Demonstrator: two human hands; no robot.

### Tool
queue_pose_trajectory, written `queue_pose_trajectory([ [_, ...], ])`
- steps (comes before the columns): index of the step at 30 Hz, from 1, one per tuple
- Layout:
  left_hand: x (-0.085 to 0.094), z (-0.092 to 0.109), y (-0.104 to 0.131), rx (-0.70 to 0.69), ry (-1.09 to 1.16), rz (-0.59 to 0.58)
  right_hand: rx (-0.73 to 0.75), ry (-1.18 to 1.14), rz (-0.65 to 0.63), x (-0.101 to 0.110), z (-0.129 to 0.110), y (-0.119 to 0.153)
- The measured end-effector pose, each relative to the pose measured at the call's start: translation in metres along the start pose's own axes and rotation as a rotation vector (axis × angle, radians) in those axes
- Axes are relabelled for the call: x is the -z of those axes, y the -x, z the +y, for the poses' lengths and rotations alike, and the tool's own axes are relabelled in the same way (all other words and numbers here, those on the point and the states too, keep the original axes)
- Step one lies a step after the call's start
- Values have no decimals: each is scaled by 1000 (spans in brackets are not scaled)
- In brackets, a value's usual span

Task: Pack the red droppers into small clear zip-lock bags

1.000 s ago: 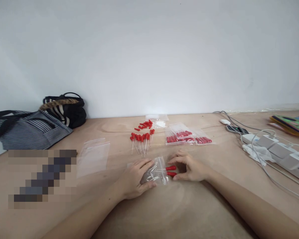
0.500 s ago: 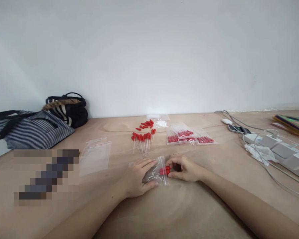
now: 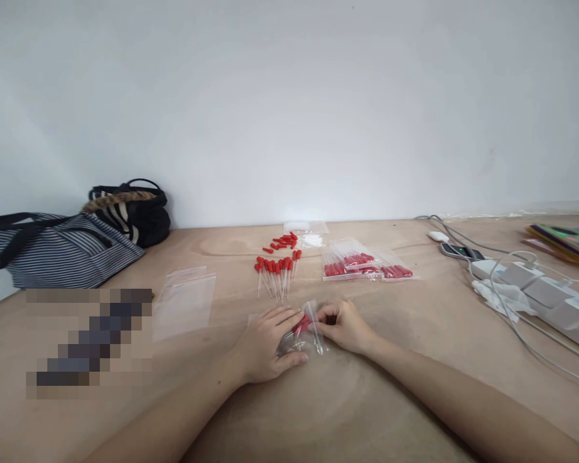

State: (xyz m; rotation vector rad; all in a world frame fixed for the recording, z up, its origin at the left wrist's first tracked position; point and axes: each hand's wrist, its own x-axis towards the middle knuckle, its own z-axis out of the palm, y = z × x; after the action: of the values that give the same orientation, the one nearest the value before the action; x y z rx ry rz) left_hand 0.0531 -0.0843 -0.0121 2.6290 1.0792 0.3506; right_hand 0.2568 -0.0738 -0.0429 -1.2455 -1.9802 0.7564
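A small clear zip-lock bag (image 3: 313, 331) lies in front of me, its mouth turned to the right. My left hand (image 3: 273, 341) is laid over the bag's left part and holds it against the table, thumb and fingers on either side. Droppers with red rubber bulbs (image 3: 301, 323) are inside it, their stems partly hidden under my left fingers. My right hand (image 3: 342, 326) has its fingertips pinched in the bag's mouth, at the ends of the red bulbs. Beyond the bag is a group of loose glass droppers (image 3: 277, 269) with red bulbs.
Loose red bulbs (image 3: 284, 242) lie near clear stems (image 3: 312, 240) on a bag. Filled bags (image 3: 359, 260) are stacked right of them. Flat bags (image 3: 188, 302) lie left. A striped bag (image 3: 72, 251), a black bag (image 3: 147, 218), and chargers with cables (image 3: 525, 276) flank the table.
My right hand has moved left, pushing the red-bulbed droppers deeper into the bag. The bulbs now sit beside my left fingers. My left hand has stayed in place.
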Motion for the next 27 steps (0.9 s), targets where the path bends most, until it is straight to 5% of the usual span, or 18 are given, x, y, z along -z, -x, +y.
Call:
queue_pose_trajectory([
  [7,2,-10,8,6,-15,90,-24,2,136,14,3,-17],
  [17,1,-11,17,15,81,80,-294,155,304,-4,1,-119],
  [27,3,-12,19,24,91,29,-359,189,195,-17,6,-140],
])
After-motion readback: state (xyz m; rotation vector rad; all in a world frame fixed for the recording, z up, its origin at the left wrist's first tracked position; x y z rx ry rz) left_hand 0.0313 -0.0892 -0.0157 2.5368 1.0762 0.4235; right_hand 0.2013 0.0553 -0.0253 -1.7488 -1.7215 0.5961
